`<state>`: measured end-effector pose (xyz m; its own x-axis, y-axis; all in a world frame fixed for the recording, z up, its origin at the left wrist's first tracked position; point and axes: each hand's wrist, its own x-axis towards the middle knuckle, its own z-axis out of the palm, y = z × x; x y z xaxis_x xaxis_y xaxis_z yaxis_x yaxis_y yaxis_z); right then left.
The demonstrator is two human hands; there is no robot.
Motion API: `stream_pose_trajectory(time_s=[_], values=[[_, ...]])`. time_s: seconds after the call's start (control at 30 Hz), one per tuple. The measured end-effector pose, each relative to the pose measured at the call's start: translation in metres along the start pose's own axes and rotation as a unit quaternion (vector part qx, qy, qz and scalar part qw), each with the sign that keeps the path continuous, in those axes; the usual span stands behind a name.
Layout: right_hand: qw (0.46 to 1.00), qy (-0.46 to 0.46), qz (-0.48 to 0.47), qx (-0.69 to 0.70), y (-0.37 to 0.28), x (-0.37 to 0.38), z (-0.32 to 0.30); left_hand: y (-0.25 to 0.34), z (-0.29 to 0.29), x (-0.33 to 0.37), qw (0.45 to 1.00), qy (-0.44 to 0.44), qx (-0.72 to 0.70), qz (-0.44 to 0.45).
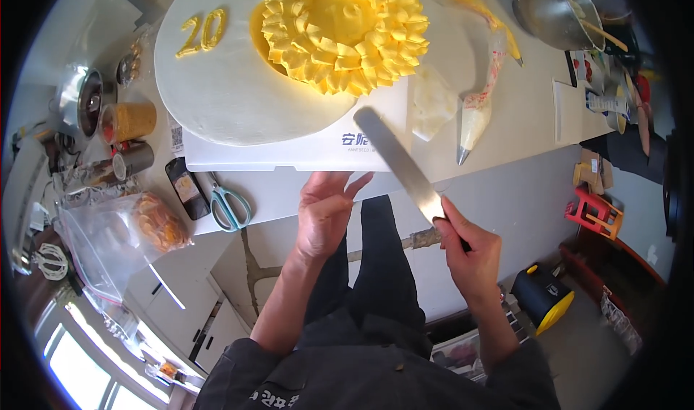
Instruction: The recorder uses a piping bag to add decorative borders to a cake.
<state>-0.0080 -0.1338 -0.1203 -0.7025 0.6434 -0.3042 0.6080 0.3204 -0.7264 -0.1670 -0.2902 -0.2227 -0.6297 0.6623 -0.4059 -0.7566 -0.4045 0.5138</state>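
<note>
A white-frosted cake (238,84) stands on a white printed cake board (289,153). On its right part sits a large ring of piped yellow petals (345,30), and yellow piped numerals (201,32) mark its left part. My right hand (468,249) is wrapped round the handle of a palette knife (400,163), its blade slanting up-left with the tip near the cake's front edge. My left hand (327,213) is at the board's front edge, fingers partly bent and apart, with nothing visible in it; whether it touches the board I cannot tell.
Piping bags (477,113) and a metal bowl (553,9) lie to the right. Left of the board are teal-handled scissors (231,207), a phone (186,188), jars (129,122) and a bag of orange slices (159,222). A red stool (589,211) stands on the floor.
</note>
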Motion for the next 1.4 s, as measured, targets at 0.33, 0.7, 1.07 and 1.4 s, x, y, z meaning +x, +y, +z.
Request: stream_pose_trajectory(time_s=[0.33, 0.7, 1.07, 1.4], values=[[0.995, 0.075, 0.030, 0.051, 0.018, 0.021, -0.026, 0.002, -0.001, -0.005, 1.000, -0.002, 0.015, 0.004], [0.997, -0.035, -0.050, 0.044, 0.038, -0.002, -0.017, 0.003, 0.001, 0.000, 1.000, 0.020, 0.000, 0.010], [0.923, 0.141, 0.290, 0.210, 0.135, 0.001, -0.046, -0.041, -0.018, 0.008, 0.660, -0.035, 0.725, 0.192], [0.975, 0.170, 0.079, -0.122, 0.164, 0.129, -0.076, -0.089, 0.067, 0.137, 0.437, -0.047, 0.833, 0.336]])
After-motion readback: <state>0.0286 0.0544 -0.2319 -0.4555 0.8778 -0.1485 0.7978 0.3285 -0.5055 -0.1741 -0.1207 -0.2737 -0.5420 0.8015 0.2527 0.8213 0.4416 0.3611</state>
